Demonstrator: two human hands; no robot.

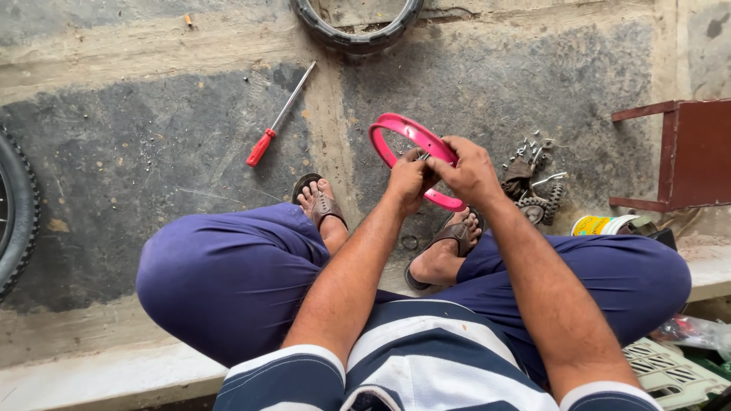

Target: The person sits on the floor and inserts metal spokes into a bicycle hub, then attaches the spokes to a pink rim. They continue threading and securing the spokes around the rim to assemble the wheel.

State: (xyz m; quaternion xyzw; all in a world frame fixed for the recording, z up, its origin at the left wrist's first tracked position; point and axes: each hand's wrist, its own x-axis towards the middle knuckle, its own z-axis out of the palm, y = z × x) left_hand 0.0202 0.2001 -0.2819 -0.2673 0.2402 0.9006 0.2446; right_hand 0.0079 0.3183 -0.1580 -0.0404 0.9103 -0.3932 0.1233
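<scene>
While both hands work at its near edge, one pink wheel rim is held tilted above the concrete floor, between the person's knees. Left hand: fingers curled shut around the rim's edge. Right hand: fingers bent down, pinching a small metal part at the rim; what kind of part it is cannot be told. Two sandalled feet rest on the floor below the rim. One red-handled screwdriver lies well apart to the left. One pile of small metal hardware sits near the right hand. Two black tyres are partly in view: one at top, one at far left. One dark red metal frame stands at right.
</scene>
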